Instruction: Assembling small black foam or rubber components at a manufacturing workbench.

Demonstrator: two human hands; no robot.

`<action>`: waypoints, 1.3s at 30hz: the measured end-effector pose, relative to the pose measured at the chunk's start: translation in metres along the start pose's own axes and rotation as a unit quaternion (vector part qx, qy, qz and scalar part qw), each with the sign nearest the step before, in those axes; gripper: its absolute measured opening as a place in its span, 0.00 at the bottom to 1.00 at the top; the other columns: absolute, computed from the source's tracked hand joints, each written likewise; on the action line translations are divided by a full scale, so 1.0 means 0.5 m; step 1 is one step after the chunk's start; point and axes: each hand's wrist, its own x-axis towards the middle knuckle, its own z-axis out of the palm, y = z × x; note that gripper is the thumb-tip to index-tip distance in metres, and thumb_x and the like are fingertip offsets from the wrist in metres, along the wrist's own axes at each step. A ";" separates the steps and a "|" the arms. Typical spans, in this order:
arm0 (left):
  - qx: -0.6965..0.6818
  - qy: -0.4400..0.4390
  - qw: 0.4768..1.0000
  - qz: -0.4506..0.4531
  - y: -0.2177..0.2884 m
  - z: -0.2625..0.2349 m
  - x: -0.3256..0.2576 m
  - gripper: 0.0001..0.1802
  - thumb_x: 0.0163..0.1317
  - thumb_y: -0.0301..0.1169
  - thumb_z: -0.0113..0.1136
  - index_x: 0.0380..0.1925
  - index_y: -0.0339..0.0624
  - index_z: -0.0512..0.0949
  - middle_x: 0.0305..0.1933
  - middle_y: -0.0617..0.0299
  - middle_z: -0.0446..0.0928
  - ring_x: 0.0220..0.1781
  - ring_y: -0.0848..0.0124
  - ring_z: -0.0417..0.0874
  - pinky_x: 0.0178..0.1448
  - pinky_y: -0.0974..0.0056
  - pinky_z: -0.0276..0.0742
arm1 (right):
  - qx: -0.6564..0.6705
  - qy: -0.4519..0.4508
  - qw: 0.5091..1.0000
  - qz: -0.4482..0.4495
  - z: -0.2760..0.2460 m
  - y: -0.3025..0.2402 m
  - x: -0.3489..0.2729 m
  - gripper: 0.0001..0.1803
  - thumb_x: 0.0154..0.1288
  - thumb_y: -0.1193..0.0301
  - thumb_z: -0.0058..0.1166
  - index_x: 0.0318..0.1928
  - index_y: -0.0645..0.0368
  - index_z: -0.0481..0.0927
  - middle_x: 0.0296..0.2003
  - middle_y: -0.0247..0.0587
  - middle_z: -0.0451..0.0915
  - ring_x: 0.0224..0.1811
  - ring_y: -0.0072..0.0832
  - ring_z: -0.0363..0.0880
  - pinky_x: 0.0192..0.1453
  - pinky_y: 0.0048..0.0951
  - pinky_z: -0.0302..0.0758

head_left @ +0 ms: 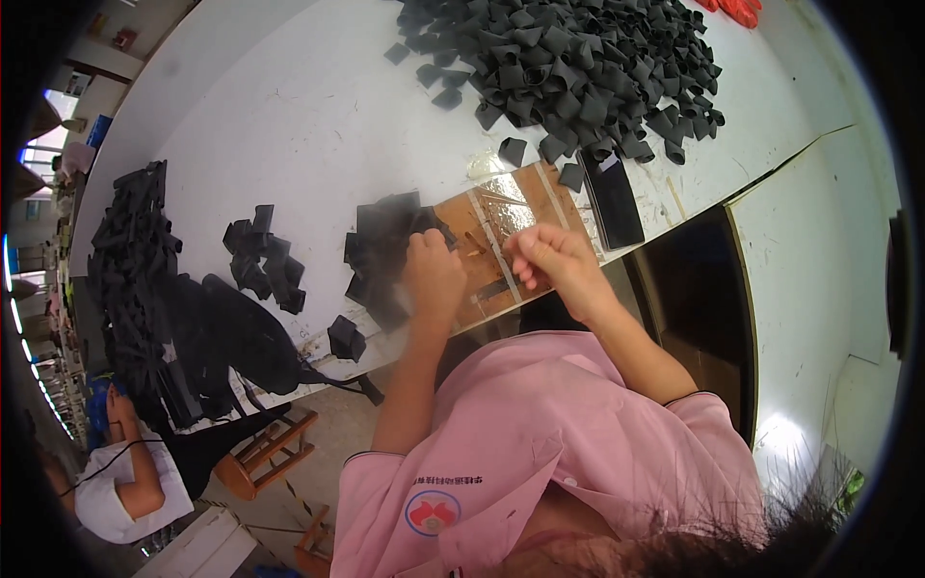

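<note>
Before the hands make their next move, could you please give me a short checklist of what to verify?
1. Left hand on the small stack of black fabric pieces: ok.
2. Right hand over the brown taped board: ok.
3. What the right fingers pinch: cannot tell.
4. Large pile of folded black pieces on the white table: ok.
5. Flat black rectangular strip lying apart from both hands: ok.

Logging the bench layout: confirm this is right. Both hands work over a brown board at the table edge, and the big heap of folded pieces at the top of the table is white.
Not quite. In the head view the big heap is black, not white. The rest stands: the left hand and right hand work over the brown board at the white table edge.
</note>
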 end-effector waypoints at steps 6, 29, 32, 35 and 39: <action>0.007 0.026 0.999 0.017 -0.038 -0.005 -0.005 0.05 0.51 0.27 0.55 0.28 0.39 0.73 0.32 0.55 0.72 0.33 0.57 0.76 0.36 0.58 0.73 | -0.098 -0.040 0.994 -0.027 0.030 0.053 -0.006 0.09 0.61 0.69 0.49 0.33 0.64 0.75 0.23 0.35 0.75 0.24 0.20 0.72 0.25 0.20 0.69; -0.862 -0.169 0.445 -0.176 0.068 -0.166 -0.058 0.09 0.50 0.16 0.49 0.34 0.36 0.68 0.25 0.61 0.71 0.11 0.84 0.57 0.14 0.78 0.50 | -0.078 0.006 0.988 -0.135 0.075 -0.004 0.002 0.03 0.51 0.80 0.53 0.29 0.65 0.77 0.23 0.32 0.73 0.20 0.16 0.66 0.18 0.17 0.59; -0.660 -0.011 0.739 -0.136 0.074 -0.144 -0.061 0.09 0.51 0.16 0.48 0.33 0.35 0.69 0.24 0.64 0.70 0.12 0.86 0.58 0.16 0.78 0.52 | 0.193 -0.093 0.974 0.075 0.066 -0.015 -0.003 0.03 0.53 0.79 0.54 0.30 0.64 0.78 0.22 0.29 0.71 0.19 0.13 0.61 0.17 0.13 0.55; -0.511 0.106 0.852 -0.036 0.084 -0.129 -0.072 0.06 0.50 0.17 0.51 0.30 0.35 0.72 0.26 0.65 0.71 0.15 0.83 0.64 0.21 0.78 0.59 | 0.370 -0.179 0.896 0.167 0.070 -0.016 -0.006 0.05 0.59 0.72 0.51 0.30 0.60 0.76 0.19 0.24 0.66 0.17 0.13 0.55 0.17 0.13 0.52; -0.665 0.050 0.741 -0.081 0.085 -0.157 -0.067 0.11 0.50 0.16 0.49 0.35 0.36 0.72 0.29 0.56 0.75 0.12 0.81 0.64 0.17 0.76 0.59 | 0.085 -0.162 0.982 0.047 0.079 -0.049 -0.018 0.13 0.63 0.63 0.49 0.25 0.56 0.71 0.18 0.21 0.62 0.17 0.10 0.53 0.18 0.13 0.49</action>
